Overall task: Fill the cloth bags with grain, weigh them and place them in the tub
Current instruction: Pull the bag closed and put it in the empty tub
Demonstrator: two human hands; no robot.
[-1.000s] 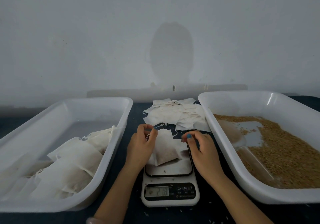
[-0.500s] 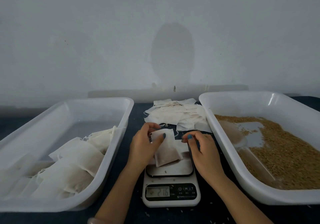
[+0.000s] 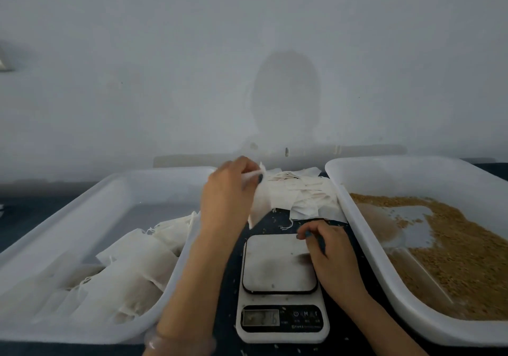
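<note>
Above the gap between scale (image 3: 280,265) and tub (image 3: 154,188), the left hand (image 3: 225,199) pinches the filled cloth bag (image 3: 262,204) by its top, best carried low over the rim and laid beside the bags (image 3: 132,270) inside; whether the right hand (image 3: 332,256) holds anything is unclear.

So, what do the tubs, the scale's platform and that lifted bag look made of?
Tubs: translucent white plastic, smooth and slightly glossy; bags show faintly through a wall. Scale platform: probably brushed metal, from its dull grey sheen, though coated plastic is possible. Bag: thin off-white cloth, matte, hanging limp.
</note>
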